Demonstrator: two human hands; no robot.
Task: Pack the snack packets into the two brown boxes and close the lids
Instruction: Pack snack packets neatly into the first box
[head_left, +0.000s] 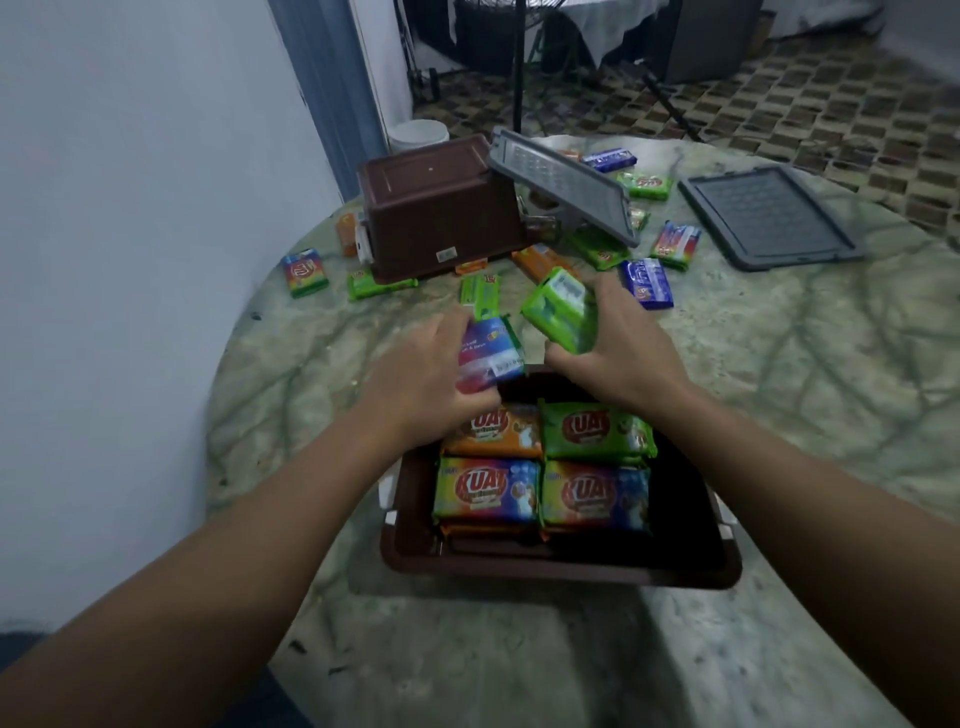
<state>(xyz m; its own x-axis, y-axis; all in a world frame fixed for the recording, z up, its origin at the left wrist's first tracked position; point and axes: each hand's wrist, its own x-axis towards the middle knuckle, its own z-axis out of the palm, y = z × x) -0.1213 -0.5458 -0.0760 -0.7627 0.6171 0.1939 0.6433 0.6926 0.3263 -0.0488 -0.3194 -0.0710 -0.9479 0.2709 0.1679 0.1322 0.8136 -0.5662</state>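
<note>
Left hand (426, 379) grips multicolour packet (491, 358), right hand (618, 348) grips green packet (558, 314), both above open brown box (561, 569) far edge.

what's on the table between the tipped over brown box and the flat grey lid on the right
In the head view: a propped grey lid leaning by the tipped box, then loose snack packets before the flat lid.

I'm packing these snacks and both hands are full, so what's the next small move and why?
Probably lower both packets into the near brown box. The left hand grips a multicolour packet and the right hand grips a green packet, both at the box's far edge, where the space beyond the four packed packets looks unfilled.
</note>
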